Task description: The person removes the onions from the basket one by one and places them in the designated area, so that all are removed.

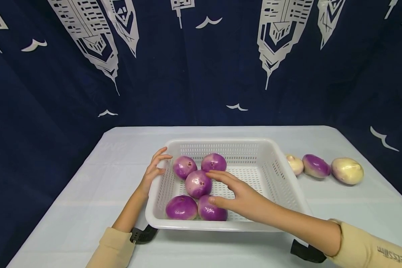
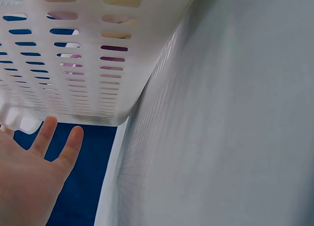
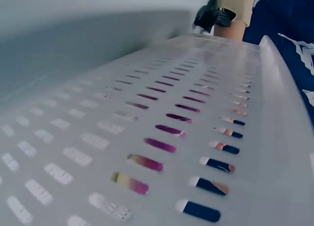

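Observation:
A white perforated plastic basket stands on the table with several purple turnips in its left half. My right hand reaches in over the front rim, thumb and fingers spread apart. Its fingertips overlap the middle turnip, and the thumb overlaps the front right turnip. At the left rim is my left hand, its fingers loosely bent beside the basket wall. The left wrist view shows that hand with spread fingers near the basket's slotted side. Purple turnips show through the slots in the right wrist view.
Right of the basket lie a pale turnip, a purple turnip and a larger cream one in a row. A white cloth covers the table. Behind it hangs a dark blue curtain with white prints.

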Motion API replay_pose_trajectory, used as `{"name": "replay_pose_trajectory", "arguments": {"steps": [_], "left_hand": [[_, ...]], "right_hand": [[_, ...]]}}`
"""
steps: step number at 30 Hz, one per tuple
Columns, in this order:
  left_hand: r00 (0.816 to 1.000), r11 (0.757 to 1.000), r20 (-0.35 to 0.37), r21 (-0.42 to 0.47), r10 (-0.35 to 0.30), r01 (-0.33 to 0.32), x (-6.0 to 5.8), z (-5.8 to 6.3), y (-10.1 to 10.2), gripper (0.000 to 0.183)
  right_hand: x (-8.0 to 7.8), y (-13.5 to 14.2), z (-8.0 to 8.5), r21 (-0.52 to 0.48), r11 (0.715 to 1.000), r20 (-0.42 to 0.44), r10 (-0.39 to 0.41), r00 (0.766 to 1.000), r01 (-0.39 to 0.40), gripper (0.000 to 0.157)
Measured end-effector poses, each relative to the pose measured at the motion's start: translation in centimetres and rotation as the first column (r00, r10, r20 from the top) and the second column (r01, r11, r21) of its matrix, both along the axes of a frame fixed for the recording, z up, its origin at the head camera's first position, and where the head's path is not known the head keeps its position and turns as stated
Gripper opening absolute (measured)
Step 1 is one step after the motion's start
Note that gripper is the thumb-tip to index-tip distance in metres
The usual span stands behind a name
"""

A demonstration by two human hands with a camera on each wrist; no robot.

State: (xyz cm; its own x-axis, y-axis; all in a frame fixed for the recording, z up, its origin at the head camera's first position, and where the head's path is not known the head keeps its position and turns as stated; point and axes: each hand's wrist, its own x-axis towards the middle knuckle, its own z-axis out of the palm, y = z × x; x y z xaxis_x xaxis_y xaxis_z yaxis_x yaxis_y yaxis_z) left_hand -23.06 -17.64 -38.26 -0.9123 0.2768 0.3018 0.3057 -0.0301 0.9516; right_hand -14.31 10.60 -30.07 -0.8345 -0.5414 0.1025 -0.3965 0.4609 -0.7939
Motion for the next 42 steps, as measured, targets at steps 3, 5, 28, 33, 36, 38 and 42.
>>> {"name": "replay_pose_trajectory", "arguments": {"steps": [3,5,28,33,36,38,42], "left_hand": [[1.000,1.000,-0.001,0.002,0.006,-0.006,0.0,0.0,0.0,0.045],[1.000,1.000,-0.001,0.002,0.008,-0.008,0.0,0.1,0.0,0.045],[1.000,1.000,-0.018,-0.011,0.015,-0.015,0.0,0.0,0.1,0.046],[1.000,1.000,-0.015,-0.022,0.012,-0.012,0.0,-0.1,0.2,0.047],[1.000,1.000,-0.016,-0.018,0.012,-0.012,0.0,-0.1,0.2,0.047],[1.000,1.000,-0.016,-0.015,0.016,-0.016,0.0,0.0,0.2,0.046],[1.000,1.000,-0.011,-0.013,0.021,-0.021,0.0,0.1,0.2,0.046]], "right_hand": [[-0.5,-0.4,0.0,0.010,1.000,0.023,-0.005,1.000,0.005,0.060],[-0.8,-0.6,-0.1,0.015,1.000,0.040,-0.005,0.999,0.004,0.060],[-2.3,-0.6,-2.9,0.061,0.989,0.066,0.130,0.989,-0.134,0.057],[-2.3,-0.6,-3.4,0.086,0.985,0.076,0.143,0.987,-0.149,0.053],[-2.3,-0.7,-3.6,0.102,0.982,0.072,0.155,0.985,-0.162,0.052],[-2.3,-0.7,-3.8,0.112,0.980,0.066,0.160,0.985,-0.167,0.052],[-2.4,-0.8,-3.9,0.129,0.976,0.060,0.168,0.984,-0.175,0.052]]}}
